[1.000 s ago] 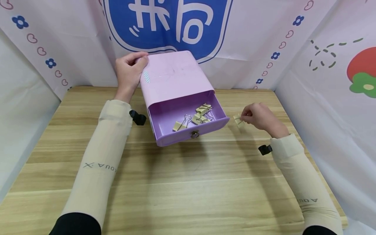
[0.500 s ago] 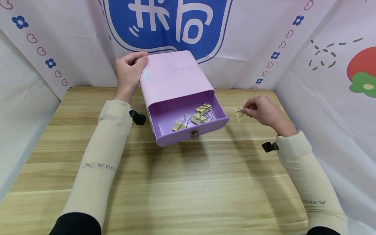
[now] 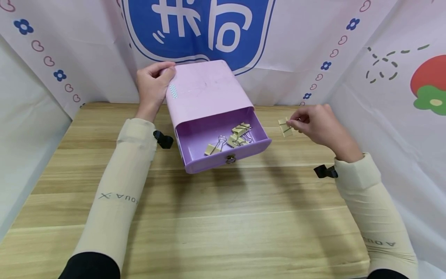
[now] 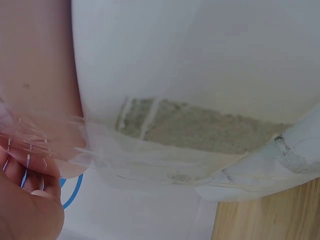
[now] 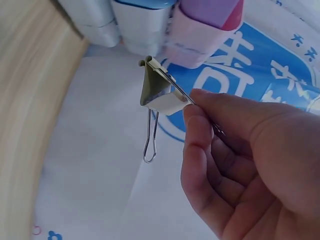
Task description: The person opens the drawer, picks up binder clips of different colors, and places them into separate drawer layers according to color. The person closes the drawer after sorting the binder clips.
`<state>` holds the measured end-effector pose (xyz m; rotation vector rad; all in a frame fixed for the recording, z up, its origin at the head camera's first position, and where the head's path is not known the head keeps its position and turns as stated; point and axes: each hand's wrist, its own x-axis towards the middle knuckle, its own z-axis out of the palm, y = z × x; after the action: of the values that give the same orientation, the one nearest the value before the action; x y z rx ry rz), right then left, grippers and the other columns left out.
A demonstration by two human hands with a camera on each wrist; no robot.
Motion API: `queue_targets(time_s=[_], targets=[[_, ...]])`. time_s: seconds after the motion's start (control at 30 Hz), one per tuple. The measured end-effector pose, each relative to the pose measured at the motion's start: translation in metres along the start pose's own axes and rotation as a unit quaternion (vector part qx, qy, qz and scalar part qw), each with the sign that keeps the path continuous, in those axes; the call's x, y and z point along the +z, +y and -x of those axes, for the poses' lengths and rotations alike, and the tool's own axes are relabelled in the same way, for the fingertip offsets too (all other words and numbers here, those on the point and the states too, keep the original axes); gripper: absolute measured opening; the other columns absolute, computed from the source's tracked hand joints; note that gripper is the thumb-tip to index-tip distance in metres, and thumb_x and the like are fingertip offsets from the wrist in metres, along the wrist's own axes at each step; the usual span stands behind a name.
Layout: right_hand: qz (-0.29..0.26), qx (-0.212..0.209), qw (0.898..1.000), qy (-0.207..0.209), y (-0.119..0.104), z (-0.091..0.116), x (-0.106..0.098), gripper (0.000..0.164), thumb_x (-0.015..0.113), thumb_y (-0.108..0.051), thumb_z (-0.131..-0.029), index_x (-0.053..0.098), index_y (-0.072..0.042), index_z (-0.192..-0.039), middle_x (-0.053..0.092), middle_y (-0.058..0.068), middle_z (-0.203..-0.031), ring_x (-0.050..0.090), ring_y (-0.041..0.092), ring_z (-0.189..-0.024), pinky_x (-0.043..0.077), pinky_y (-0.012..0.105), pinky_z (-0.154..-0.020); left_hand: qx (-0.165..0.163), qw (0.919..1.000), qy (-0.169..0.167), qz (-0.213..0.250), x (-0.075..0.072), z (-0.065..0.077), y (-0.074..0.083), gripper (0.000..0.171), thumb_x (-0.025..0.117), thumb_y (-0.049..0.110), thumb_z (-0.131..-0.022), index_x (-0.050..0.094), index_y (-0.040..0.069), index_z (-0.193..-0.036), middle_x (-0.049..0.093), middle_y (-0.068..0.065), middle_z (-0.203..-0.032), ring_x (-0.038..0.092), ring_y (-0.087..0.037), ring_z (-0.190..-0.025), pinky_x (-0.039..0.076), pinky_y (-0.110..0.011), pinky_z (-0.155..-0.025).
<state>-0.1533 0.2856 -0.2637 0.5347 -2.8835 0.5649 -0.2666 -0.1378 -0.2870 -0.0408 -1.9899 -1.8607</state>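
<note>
My left hand (image 3: 153, 85) grips the back left corner of a pink drawer box (image 3: 210, 91) in the head view. Its purple drawer (image 3: 195, 164) is pulled out toward me. Inside lie several pale yellow binder clips (image 3: 211, 149) with wire handles. To the right of the drawer, my right hand (image 3: 318, 124) pinches another binder clip (image 3: 285, 128) between thumb and fingers, apart from the box. Seen from the right wrist, this binder clip (image 5: 162, 95) is held by one wire handle while the other handle hangs down. A pale box surface (image 4: 200, 60) fills most of the left wrist view.
The right wrist view shows the pink box above white tiers, one with a blue drawer (image 5: 145, 25). All this is on a wooden table (image 3: 223, 224). White printed sheets (image 3: 289, 50) stand along the back and sides.
My right hand has drifted right and farther up in the head view, carrying its binder clip slightly with it. My left hand and the drawer box stay put.
</note>
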Motion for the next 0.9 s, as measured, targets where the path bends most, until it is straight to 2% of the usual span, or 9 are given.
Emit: queue_targets(time_s=[0.23, 0.43, 0.57, 0.7, 0.9], targets=[[0.010, -0.032, 0.999, 0.031, -0.016, -0.002, -0.006, 0.006, 0.080, -0.016, -0.096, 0.082, -0.012, -0.092, 0.073, 0.002, -0.075, 0.059, 0.014, -0.063, 0.044, 0.017, -0.056, 0.004, 1.0000, 0.003, -0.002, -0.001, -0.001, -0.001, 0.021, 0.076, 0.019, -0.094, 0.083, 0.008, -0.111, 0.074, 0.007, -0.097, 0.058, -0.010, -0.089, 0.044, -0.023, -0.076], [-0.006, -0.059, 0.997, 0.052, -0.034, -0.001, -0.015, 0.005, 0.081, -0.012, -0.094, 0.082, -0.008, -0.092, 0.074, 0.004, -0.074, 0.058, 0.013, -0.061, 0.044, 0.013, -0.055, 0.000, 1.0000, -0.001, 0.000, -0.001, 0.002, 0.002, 0.024, 0.076, 0.018, -0.095, 0.081, 0.004, -0.114, 0.073, 0.008, -0.096, 0.059, -0.012, -0.091, 0.045, -0.023, -0.077], [-0.013, -0.077, 0.995, 0.060, -0.047, 0.001, -0.023, 0.005, 0.081, -0.012, -0.094, 0.081, -0.008, -0.091, 0.074, 0.003, -0.074, 0.058, 0.012, -0.060, 0.044, 0.012, -0.055, 0.000, 1.0000, 0.001, -0.001, -0.001, -0.001, -0.003, 0.023, 0.076, 0.019, -0.095, 0.082, 0.005, -0.113, 0.074, 0.008, -0.097, 0.059, -0.011, -0.091, 0.045, -0.024, -0.077], [-0.011, -0.090, 0.994, 0.054, -0.062, 0.001, -0.027, 0.005, 0.081, -0.016, -0.095, 0.082, -0.012, -0.093, 0.073, 0.000, -0.075, 0.056, 0.013, -0.062, 0.043, 0.014, -0.056, 0.001, 1.0000, 0.001, 0.001, -0.001, -0.003, -0.005, 0.022, 0.076, 0.018, -0.094, 0.082, 0.006, -0.112, 0.074, 0.007, -0.097, 0.059, -0.010, -0.090, 0.045, -0.023, -0.077], [-0.020, -0.106, 0.994, 0.034, -0.083, -0.002, -0.024, 0.004, 0.081, -0.016, -0.095, 0.082, -0.013, -0.092, 0.072, -0.002, -0.074, 0.056, 0.012, -0.063, 0.043, 0.017, -0.058, 0.001, 1.0000, 0.000, 0.005, 0.001, 0.001, 0.001, 0.022, 0.076, 0.018, -0.094, 0.083, 0.006, -0.111, 0.073, 0.009, -0.095, 0.059, -0.011, -0.090, 0.045, -0.024, -0.077]])
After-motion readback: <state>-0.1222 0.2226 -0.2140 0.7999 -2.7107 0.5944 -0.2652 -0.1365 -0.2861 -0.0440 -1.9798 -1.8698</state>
